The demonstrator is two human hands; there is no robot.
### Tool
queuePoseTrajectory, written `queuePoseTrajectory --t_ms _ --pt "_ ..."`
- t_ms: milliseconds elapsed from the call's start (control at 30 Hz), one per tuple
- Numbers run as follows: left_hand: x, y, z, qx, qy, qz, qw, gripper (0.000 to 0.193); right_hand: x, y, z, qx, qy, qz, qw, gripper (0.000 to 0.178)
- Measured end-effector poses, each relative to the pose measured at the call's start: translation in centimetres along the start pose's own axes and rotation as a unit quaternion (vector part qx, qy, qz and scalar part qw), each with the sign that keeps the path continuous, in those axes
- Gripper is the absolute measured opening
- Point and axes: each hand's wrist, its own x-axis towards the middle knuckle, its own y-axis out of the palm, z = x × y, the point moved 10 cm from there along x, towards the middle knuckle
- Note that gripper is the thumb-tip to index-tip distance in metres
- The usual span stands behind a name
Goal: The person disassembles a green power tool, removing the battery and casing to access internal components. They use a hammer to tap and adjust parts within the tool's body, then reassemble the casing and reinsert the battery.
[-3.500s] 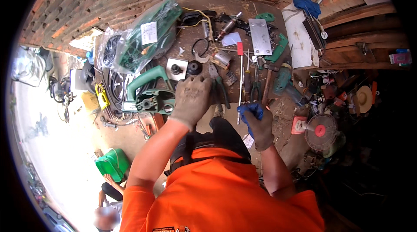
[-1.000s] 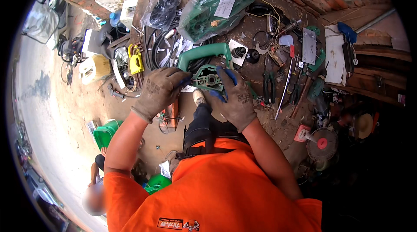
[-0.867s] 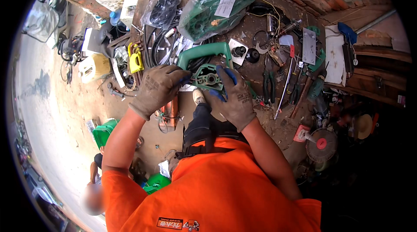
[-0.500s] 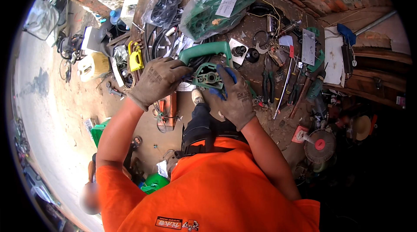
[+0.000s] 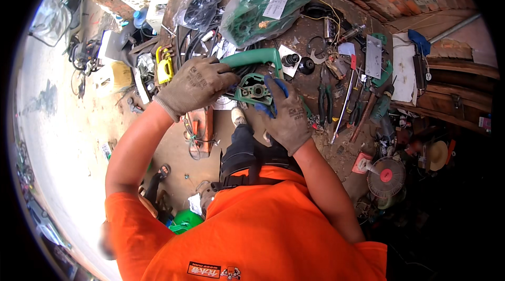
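A green power tool housing (image 5: 254, 89), its inside and a round bearing seat showing, is held up over the bench's near edge. Its thick green handle (image 5: 251, 58) arches along the far side. My right hand (image 5: 288, 118), in a brown glove with blue fingertips, grips the housing's right side. Curled over the left end, my gloved left hand (image 5: 197, 85) has its fingers bent inward; whether a small part is pinched there is hidden. Beyond the tool lies a clear plastic bag with green casings (image 5: 265, 15). Right of the handle are black round parts (image 5: 290, 60) on white paper.
Pliers (image 5: 325, 97), a long screwdriver (image 5: 344, 99) and a hammer (image 5: 368, 110) lie on the right. A yellow tool (image 5: 164, 68) and black cables are left. An orange-red stand (image 5: 202, 136) is below the bench edge; a fan (image 5: 386, 177) stands lower right. Another person's foot (image 5: 164, 171) shows lower left.
My left hand has shifted slightly right, over the handle's left end, and its elbow has swung outward. My right hand keeps its hold on the housing, which has barely moved.
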Motion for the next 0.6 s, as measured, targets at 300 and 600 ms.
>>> queuePoseTrajectory --t_ms 300,600 --pt "-2.4 0.4 -0.4 -0.040 -0.076 -0.039 0.996 0.030 0.2 -0.2 0.2 0.000 0.006 0.004 1.000 0.070" --pt "-3.3 0.6 -1.8 -0.053 -0.140 -0.048 0.988 0.025 0.1 0.4 -0.1 -0.020 0.007 0.014 1.000 0.073"
